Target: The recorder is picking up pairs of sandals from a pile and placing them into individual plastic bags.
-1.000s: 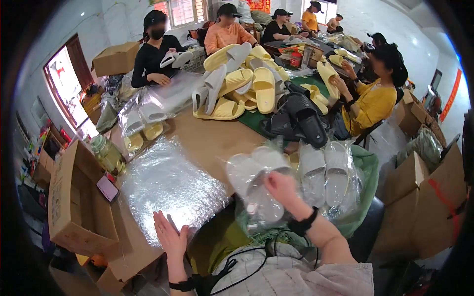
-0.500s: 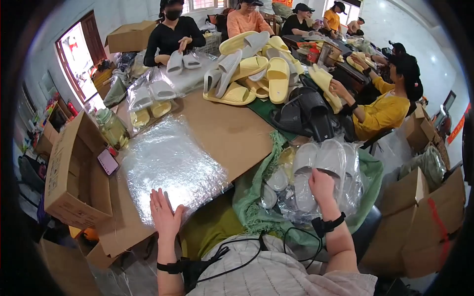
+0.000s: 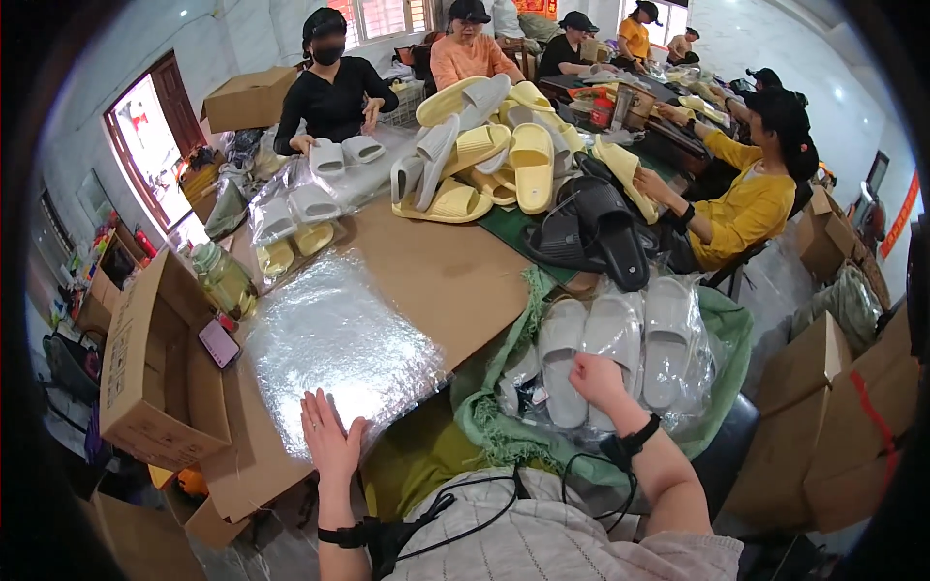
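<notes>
My left hand lies flat, fingers stretched, on the near edge of a stack of clear plastic bags on the cardboard-covered table. My right hand is closed, its fingers curled at a clear bag holding a pair of grey slide slippers; the fingertips are partly hidden. This bag lies in an open green woven sack. Beside it, more grey slippers in clear plastic are in the sack.
A heap of yellow and grey slippers covers the far table, with black slippers nearer. An open carton, a glass jar and a phone sit at left. Several co-workers sit around; cartons stand at right.
My right hand has moved left and slightly down, and the bagged grey slippers under it have shifted left and lie flatter. My left hand stays flat on the bags. The view has shifted slightly.
</notes>
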Demonstrator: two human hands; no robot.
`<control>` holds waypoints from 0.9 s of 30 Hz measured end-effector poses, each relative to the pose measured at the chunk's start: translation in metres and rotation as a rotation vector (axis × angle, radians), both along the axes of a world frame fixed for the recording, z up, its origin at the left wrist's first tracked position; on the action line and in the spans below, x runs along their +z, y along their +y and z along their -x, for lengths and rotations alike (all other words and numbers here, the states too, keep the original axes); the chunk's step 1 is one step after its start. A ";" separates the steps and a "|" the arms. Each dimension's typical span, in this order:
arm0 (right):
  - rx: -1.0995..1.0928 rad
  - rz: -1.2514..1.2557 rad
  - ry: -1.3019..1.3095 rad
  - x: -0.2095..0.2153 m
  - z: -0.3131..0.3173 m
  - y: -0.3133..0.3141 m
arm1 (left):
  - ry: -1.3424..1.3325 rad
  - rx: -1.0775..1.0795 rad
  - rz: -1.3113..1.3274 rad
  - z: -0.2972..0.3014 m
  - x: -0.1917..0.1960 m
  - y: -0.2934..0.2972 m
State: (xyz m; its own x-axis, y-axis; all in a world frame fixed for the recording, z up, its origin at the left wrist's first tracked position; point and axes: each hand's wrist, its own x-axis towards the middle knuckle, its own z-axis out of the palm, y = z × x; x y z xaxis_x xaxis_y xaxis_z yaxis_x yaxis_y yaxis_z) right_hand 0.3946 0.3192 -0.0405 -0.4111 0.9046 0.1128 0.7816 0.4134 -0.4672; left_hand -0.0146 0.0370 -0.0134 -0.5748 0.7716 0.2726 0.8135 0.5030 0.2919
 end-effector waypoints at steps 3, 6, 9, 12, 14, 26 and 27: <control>-0.030 -0.075 0.009 -0.008 0.019 0.032 | -0.032 0.022 0.007 -0.002 0.003 0.001; -0.080 -0.087 0.050 -0.014 0.036 0.060 | -0.020 0.005 -0.007 0.000 -0.002 -0.001; -0.153 -0.080 0.089 -0.024 0.058 0.087 | -0.023 0.011 -0.003 -0.001 -0.001 -0.002; -0.264 -0.104 0.078 -0.039 0.072 0.120 | -0.035 -0.003 0.003 -0.005 0.001 0.003; -0.292 -0.127 0.005 -0.039 0.081 0.135 | -0.038 -0.001 -0.004 -0.006 0.000 0.005; -0.036 -0.293 0.218 0.051 0.065 0.096 | -0.040 0.022 0.007 -0.004 0.008 -0.003; -0.070 -0.508 0.397 0.067 0.067 0.103 | -0.036 0.022 0.005 -0.003 0.008 -0.004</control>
